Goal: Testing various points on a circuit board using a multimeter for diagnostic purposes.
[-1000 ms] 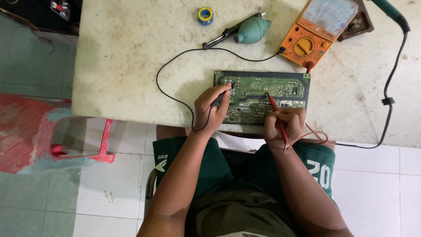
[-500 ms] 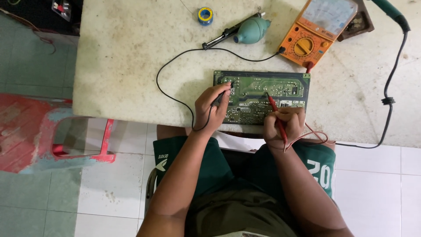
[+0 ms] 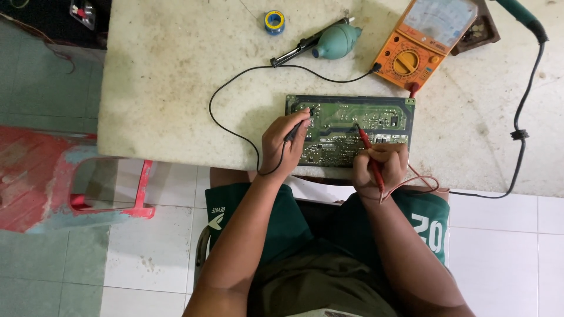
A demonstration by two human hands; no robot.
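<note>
Pale stained worktable (image 3: 176, 88) over tiled floor; green circuit board (image 3: 351, 130) flat near front edge. Left hand (image 3: 283, 147) pinched on black probe (image 3: 295, 129), tip on board's left end. Right hand (image 3: 379, 167) clamped on red probe (image 3: 369, 154), tip mid-board. Orange multimeter (image 3: 426, 38) behind board, teal blower bulb (image 3: 336, 41) beside it
</note>
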